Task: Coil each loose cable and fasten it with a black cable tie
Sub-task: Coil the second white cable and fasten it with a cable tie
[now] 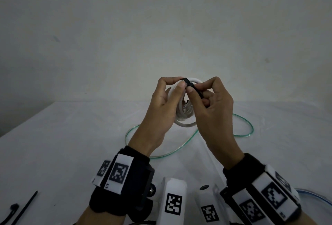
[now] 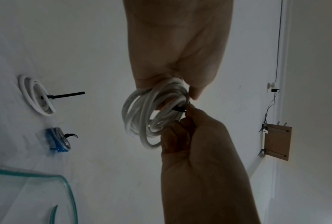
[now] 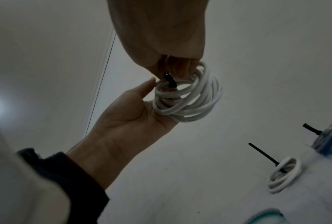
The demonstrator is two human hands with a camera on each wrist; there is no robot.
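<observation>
Both hands are raised above the white table. A coil of white cable hangs from my left hand, whose thumb and fingers pinch its top loops. A black cable tie wraps over the top of the coil. My right hand pinches the tie's free tail, with its other fingers curled. In the left wrist view the coil hangs below my left hand, and the tie meets my right hand. The right wrist view shows the tie crossing the coil.
A loose clear-green tube lies on the table under the hands. Spare black ties lie at the near left. A tied white coil and a tied blue coil rest on the table. A bluish tube shows at the near right.
</observation>
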